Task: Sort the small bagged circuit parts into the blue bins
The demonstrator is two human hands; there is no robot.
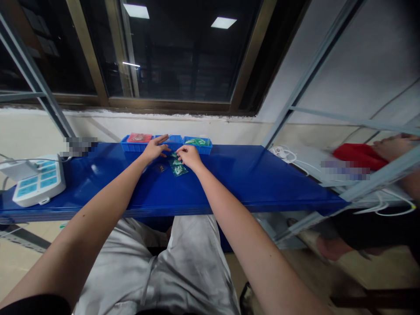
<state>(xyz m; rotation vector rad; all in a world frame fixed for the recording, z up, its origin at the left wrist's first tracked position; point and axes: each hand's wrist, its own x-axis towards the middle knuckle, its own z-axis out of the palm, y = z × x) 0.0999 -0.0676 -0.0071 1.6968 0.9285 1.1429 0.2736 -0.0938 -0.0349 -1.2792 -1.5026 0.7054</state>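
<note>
My left hand is open, its fingers spread in front of the middle blue bin. Beside it, the fingers of my right hand are pinched together. What they grip is too small to make out. Just below the fingertips a small green-tinted plastic bag with pale pieces in it lies on the blue table. To its left is a small, nearly clear item with brownish bits, hard to make out.
Along the wall, a blue bin holds a reddish packet; another blue bin holds green packets. A white power strip sits at the left. Metal posts flank the table. At the right, another person's arm shows near white cables.
</note>
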